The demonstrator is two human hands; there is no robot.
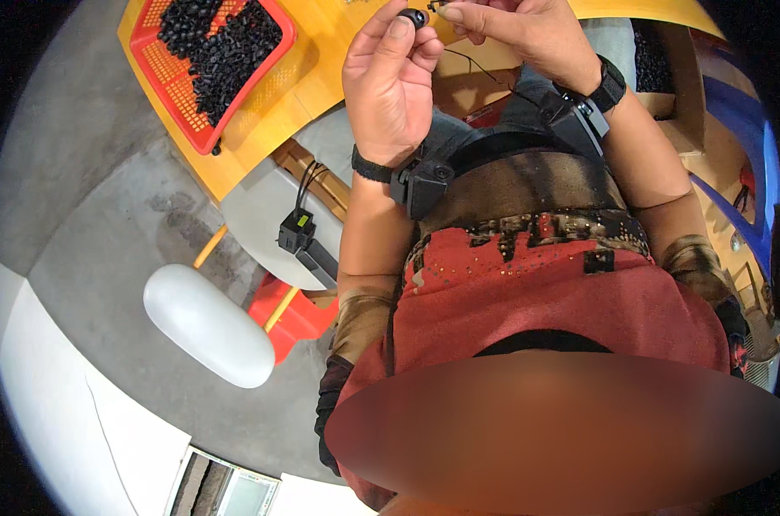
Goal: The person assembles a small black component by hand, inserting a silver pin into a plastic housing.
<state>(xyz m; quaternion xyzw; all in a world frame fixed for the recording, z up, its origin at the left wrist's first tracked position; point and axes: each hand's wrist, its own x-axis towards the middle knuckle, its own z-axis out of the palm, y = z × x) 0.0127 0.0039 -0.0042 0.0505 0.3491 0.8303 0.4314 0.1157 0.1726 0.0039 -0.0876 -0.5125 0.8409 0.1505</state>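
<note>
Above the table's near edge, my left hand [391, 90] is closed with its palm turned up. Between its thumb and fingers it pinches a small black round part [415, 17] with a ring-like end. My right hand [540, 36] comes in from the right, thumb and forefinger pinched on a tiny dark piece [435, 5] close beside the round part. Whether the two pieces touch, I cannot tell. To the left, a red plastic basket [202, 139] on the yellow table [274, 129] holds many small black parts [226, 60] in two heaps.
Both wrists wear black straps with box-shaped devices [422, 182]. A white-grey seat with a padded backrest [209, 327] stands at left, a red bin [299, 331] behind it. A cardboard box [686, 95] holding dark parts and a blue plastic frame [764, 172] are at right.
</note>
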